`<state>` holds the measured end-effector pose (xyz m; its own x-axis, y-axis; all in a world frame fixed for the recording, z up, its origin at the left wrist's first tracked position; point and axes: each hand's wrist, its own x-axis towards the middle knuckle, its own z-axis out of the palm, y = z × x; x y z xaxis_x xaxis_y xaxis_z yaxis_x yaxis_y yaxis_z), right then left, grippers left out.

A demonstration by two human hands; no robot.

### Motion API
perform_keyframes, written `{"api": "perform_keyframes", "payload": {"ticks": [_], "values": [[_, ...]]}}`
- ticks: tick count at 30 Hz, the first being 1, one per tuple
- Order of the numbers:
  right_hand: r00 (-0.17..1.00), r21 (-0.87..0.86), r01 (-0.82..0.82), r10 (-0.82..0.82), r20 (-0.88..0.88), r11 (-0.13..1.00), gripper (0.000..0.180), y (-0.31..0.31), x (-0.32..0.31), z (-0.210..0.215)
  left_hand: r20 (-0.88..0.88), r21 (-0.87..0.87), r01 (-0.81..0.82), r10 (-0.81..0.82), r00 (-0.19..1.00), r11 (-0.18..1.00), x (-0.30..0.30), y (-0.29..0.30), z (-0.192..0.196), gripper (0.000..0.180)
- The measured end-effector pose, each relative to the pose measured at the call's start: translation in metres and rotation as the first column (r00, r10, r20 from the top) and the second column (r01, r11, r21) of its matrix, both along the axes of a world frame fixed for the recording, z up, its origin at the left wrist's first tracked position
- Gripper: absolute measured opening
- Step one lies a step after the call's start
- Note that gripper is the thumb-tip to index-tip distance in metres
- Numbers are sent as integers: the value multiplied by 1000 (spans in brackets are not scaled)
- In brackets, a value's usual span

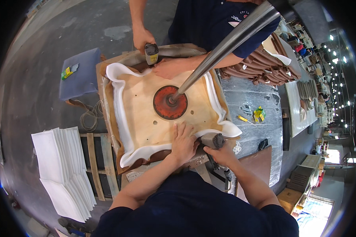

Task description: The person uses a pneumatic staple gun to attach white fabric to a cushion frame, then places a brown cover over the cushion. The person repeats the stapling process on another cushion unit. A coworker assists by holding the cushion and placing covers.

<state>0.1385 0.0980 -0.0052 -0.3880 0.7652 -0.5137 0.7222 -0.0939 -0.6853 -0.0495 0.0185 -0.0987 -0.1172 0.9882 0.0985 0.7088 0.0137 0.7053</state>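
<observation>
From the head view, a square plywood seat panel (146, 114) lies flat on the desk (257, 98), pale tan, with a few small holes and a round rust-red disc (164, 104) at its middle. A shiny metal pole (225, 43) presses down onto the disc from the far right. White foam (118, 118) curls up around all four edges of the panel in a wavy lip, and brown leather (111, 130) shows beneath it on the left and near sides.

The left hand (182, 144) lies flat, fingers spread, pressing the near edge of the panel and foam. The right hand (221, 154) is closed around a grey staple gun (213, 140), its nose at the near right corner of the foam.

On the far side, another person's hand (142, 37) grips a second gun (151, 53), and their other hand (168, 68) lies on the far edge.

Left of the desk, stacked white foam sheets (63, 170) rest on a wooden pallet (101, 166).
</observation>
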Motion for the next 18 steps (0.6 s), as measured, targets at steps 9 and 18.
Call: {"api": "perform_keyframes", "payload": {"ticks": [9, 18], "values": [[992, -198, 117, -125, -28, 973, 29, -9, 0, 17, 14, 12, -43, 43, 999, 999, -4, -15, 2, 21], [997, -96, 73, -72, 17, 993, 30, -21, -6, 3, 35, 7, -36, 36, 999, 999, -3, -16, -1, 21]]}}
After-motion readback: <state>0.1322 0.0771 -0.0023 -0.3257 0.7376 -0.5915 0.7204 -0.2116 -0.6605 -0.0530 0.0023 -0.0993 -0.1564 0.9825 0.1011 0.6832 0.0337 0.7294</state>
